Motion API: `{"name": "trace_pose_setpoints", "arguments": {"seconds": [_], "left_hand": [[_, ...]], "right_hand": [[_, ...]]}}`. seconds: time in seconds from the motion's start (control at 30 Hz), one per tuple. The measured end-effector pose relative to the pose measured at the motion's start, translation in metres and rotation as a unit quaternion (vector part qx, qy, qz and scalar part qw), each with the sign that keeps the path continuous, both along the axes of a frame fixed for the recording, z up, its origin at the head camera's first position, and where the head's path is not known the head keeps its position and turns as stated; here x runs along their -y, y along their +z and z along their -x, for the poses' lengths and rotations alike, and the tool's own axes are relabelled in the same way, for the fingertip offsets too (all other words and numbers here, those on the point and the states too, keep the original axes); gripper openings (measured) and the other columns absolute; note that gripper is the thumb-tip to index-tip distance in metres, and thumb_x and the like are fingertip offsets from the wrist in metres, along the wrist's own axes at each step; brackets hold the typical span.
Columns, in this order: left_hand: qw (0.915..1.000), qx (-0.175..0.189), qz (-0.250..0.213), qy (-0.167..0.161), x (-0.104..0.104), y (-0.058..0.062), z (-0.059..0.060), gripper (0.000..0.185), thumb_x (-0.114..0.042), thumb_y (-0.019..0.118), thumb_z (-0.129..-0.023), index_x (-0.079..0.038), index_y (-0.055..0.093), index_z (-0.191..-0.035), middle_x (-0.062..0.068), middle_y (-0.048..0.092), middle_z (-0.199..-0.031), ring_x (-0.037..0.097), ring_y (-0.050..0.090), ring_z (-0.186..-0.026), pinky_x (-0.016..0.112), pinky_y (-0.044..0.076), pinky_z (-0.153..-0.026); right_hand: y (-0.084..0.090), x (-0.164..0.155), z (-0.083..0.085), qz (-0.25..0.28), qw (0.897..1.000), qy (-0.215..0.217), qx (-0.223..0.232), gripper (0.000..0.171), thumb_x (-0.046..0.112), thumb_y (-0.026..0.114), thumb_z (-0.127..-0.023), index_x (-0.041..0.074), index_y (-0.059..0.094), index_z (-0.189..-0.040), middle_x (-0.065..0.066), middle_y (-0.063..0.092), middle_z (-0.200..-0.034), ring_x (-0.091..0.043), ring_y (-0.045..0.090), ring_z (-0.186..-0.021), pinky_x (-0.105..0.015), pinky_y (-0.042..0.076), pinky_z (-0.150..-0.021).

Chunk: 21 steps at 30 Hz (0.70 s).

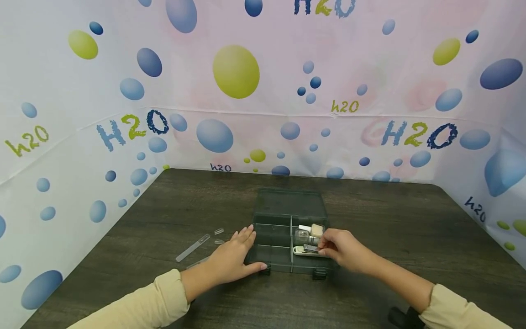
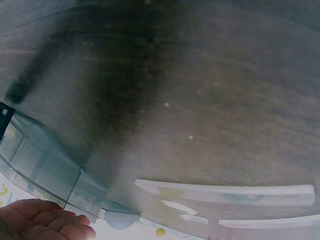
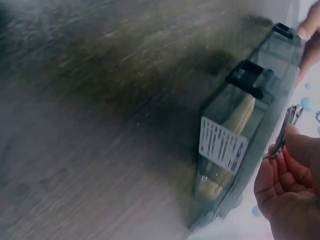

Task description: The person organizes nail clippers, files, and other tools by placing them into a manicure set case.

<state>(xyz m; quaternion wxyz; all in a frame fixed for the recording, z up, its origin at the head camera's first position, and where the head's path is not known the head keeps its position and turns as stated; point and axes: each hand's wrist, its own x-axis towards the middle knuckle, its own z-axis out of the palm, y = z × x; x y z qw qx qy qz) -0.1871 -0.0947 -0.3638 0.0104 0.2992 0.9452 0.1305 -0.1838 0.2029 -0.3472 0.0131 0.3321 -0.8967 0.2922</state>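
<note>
A dark translucent compartment box [image 1: 272, 252] lies with its lid [image 1: 289, 204] tipped back. My left hand [image 1: 231, 257] rests on its left side, fingers straight and thumb at the front edge. Over the right compartments, my right hand [image 1: 346, 249] pinches a small metal nail clipper [image 3: 287, 131] between thumb and fingers. Below the clipper, a long cream-coloured item [image 1: 298, 250] lies in the front right compartment. Small bottles [image 1: 302, 236], one with a beige cap [image 1: 317, 230], fill the compartment behind it.
Left of the box lie a clear flat strip [image 1: 193, 247] and small clear nail-shaped pieces [image 1: 219, 231]. A second strip [image 2: 270, 221] is partly hidden by my left arm in the head view. A black object [image 1: 404, 317] sits beside my right sleeve. Printed curtains surround the dark table.
</note>
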Motion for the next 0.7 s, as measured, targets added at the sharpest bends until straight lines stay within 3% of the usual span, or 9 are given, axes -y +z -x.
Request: {"name": "trace_pose_setpoints", "arguments": {"seconds": [0.13, 0.3, 0.47, 0.7], "left_hand": [[1.0000, -0.001, -0.002, -0.001, 0.000, -0.001, 0.001, 0.081, -0.052, 0.058, -0.086, 0.008, 0.040, -0.137, 0.024, 0.031, -0.147, 0.036, 0.033, -0.136, 0.048, 0.033, -0.109], [1.0000, -0.003, -0.001, 0.000, 0.000, -0.002, 0.001, 0.081, -0.053, 0.057, -0.086, 0.007, 0.039, -0.137, 0.024, 0.031, -0.147, 0.036, 0.033, -0.136, 0.047, 0.034, -0.108], [1.0000, -0.008, -0.002, -0.003, 0.000, -0.002, 0.001, 0.081, -0.053, 0.058, -0.086, 0.008, 0.040, -0.136, 0.024, 0.031, -0.146, 0.036, 0.034, -0.135, 0.047, 0.034, -0.108], [1.0000, -0.003, -0.001, -0.002, 0.001, -0.002, 0.001, 0.081, -0.053, 0.057, -0.086, 0.008, 0.039, -0.137, 0.024, 0.030, -0.147, 0.036, 0.033, -0.136, 0.047, 0.034, -0.108]], "right_hand": [[-0.003, 0.009, 0.002, -0.028, 0.999, 0.030, -0.007, 0.007, 0.004, 0.065, -0.083, 0.007, 0.059, -0.082, 0.001, 0.058, -0.080, 0.000, 0.050, -0.066, -0.018, 0.047, -0.056], [-0.004, 0.016, 0.006, -0.068, 0.996, 0.062, 0.019, 0.007, 0.001, 0.064, -0.083, 0.007, 0.061, -0.080, 0.001, 0.059, -0.077, 0.001, 0.050, -0.065, -0.016, 0.047, -0.056], [-0.005, 0.018, 0.010, -0.094, 0.993, 0.067, 0.023, 0.009, -0.001, 0.065, -0.083, 0.006, 0.061, -0.078, 0.002, 0.059, -0.075, 0.001, 0.050, -0.064, -0.016, 0.046, -0.055], [-0.006, 0.018, 0.012, -0.114, 0.991, 0.068, -0.009, 0.013, 0.000, 0.069, -0.080, 0.009, 0.063, -0.072, 0.003, 0.058, -0.073, -0.001, 0.050, -0.063, -0.016, 0.044, -0.053]]}}
